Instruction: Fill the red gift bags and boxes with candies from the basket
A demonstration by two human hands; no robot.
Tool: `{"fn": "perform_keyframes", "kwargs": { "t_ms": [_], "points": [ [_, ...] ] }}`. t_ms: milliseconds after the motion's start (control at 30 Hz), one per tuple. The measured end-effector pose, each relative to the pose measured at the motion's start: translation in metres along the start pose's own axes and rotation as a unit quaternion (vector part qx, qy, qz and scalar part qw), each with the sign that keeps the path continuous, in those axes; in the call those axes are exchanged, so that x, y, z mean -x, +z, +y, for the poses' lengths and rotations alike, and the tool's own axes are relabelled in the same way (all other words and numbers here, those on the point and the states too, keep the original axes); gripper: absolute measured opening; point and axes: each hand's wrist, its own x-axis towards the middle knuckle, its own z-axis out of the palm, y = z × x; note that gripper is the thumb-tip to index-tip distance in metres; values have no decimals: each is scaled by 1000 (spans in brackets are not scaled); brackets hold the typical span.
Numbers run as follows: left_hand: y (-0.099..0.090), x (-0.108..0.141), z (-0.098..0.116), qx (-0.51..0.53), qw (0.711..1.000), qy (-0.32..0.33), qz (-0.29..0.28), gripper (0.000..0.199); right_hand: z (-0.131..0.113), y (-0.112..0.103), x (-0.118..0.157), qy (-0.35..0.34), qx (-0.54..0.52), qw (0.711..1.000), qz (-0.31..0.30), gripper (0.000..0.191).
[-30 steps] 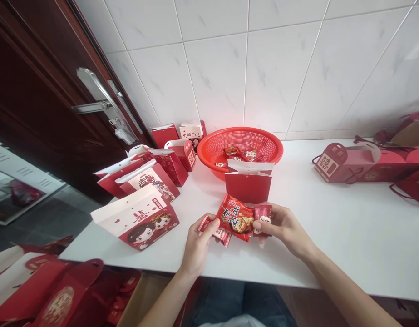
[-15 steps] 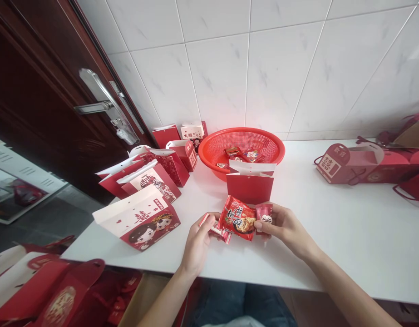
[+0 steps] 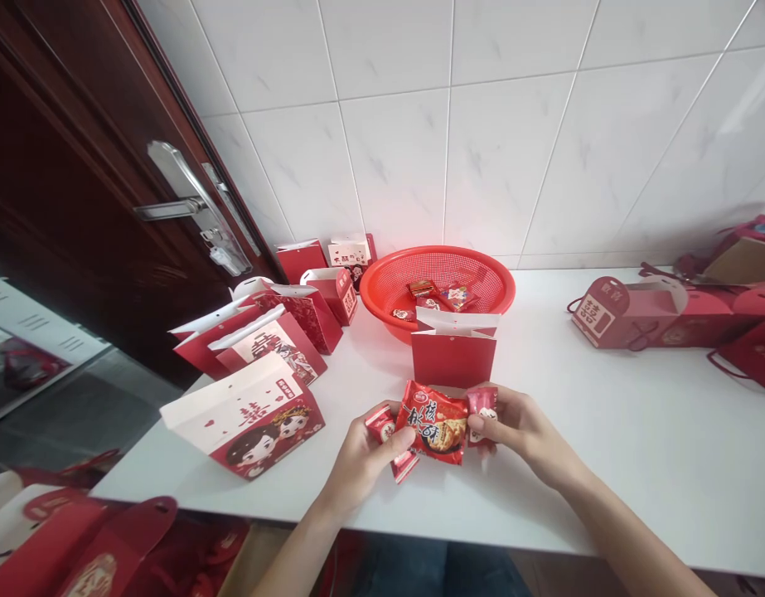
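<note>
1. Two packets in hand: we hold them above a white table [image 3: 612, 473], our left hand [image 3: 373, 460] curled around a small red packet [image 3: 380, 425], its thumb laid across the wrapper.
2. Our right hand [image 3: 522, 431] closes narrowly on a pink packet [image 3: 483, 412], pinching it between thumb and fingers.
3. A large red snack packet [image 3: 433, 423] sits between both hands, touching each, just in front of a red paper box [image 3: 453, 356].
4. Behind that box, we see a red plastic basket [image 3: 382, 303] by the tiled wall [image 3: 419, 149], with wrapped sweets [image 3: 423, 288] inside.
5. To our left, red-and-white gift boxes [image 3: 251, 431] printed with a cartoon couple stand near a dark wooden door [image 3: 65, 207] and its metal handle [image 3: 189, 203].
6. To our right, pink gift boxes [image 3: 624, 313] rest along the table.
</note>
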Motion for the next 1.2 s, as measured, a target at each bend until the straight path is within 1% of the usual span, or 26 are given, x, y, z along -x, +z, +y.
{"fn": "perform_keyframes", "kwargs": {
  "t_ms": [67, 233, 300, 400, 500, 600, 700, 833, 933, 1000, 1067, 1133, 1200],
  "points": [
    [-1, 0, 2, -5, 1000, 10, -11, 34, -1, -4, 0, 11, 3, 1000, -4, 46],
    [-3, -3, 5, -15, 999, 20, -33, 30, -2, -10, 1, 69, 1, 997, -32, 49],
    [-4, -4, 4, -7, 999, 24, -26, 30, -3, -11, 1, 68, 1, 997, -25, 49],
    [-3, -5, 4, 27, 999, 30, 0, 30, -3, -10, 2, 60, 3, 998, 2, 48],
    [-1, -4, 5, 48, 998, 35, 12, 30, -3, -8, 4, 78, -10, 997, 5, 49],
    [1, -3, 9, 43, 998, 37, 0, 32, -4, -5, 6, 100, -51, 994, -9, 51],
    [4, -3, 13, 34, 999, 41, -13, 34, -10, -1, 6, 108, -70, 991, -41, 54],
    [11, -6, 25, 2, 998, 47, -36, 34, -30, 4, 6, 86, -14, 991, -97, 55],
    [19, -10, 36, 8, 998, 51, -46, 32, -52, 6, 3, 84, 25, 989, -119, 48],
    [23, -14, 45, 24, 997, 63, -39, 31, -69, 3, 0, 66, 40, 990, -118, 42],
    [26, -19, 57, 22, 996, 81, -19, 35, -87, -2, -5, 30, 59, 992, -112, 39],
    [26, -25, 72, -3, 994, 107, 4, 39, -106, -10, -12, -14, 81, 993, -88, 38],
    [26, -33, 89, -38, 988, 144, 27, 39, -123, -18, -21, -68, 90, 992, -52, 39]
  ]
}}
